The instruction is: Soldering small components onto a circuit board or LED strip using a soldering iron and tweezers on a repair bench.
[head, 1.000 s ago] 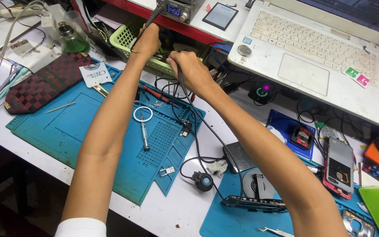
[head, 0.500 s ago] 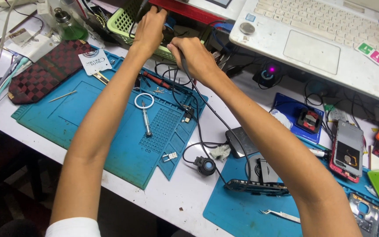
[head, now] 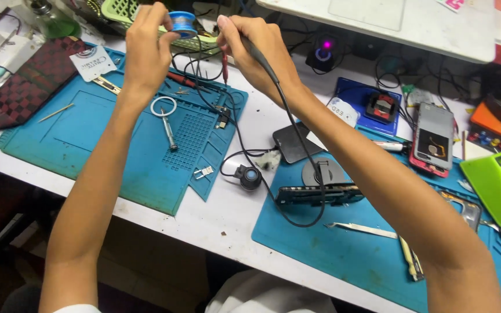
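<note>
From the head camera, a small blue solder spool is seen pinched in the closed fingers of the left hand, raised above the far edge of the teal work mat on the white worktop. A soldering iron with a black cable is gripped pen-fashion in the curled right hand, its tip pointing down just beside the spool. The work is judged best done with the spool held steady and the tip brought lightly to the free wire end, the cable kept off the loose parts. Both forearms are stretched forward and up, wrists bent inward so the hands nearly meet. A ring-handled tool lies on the mat below.
</note>
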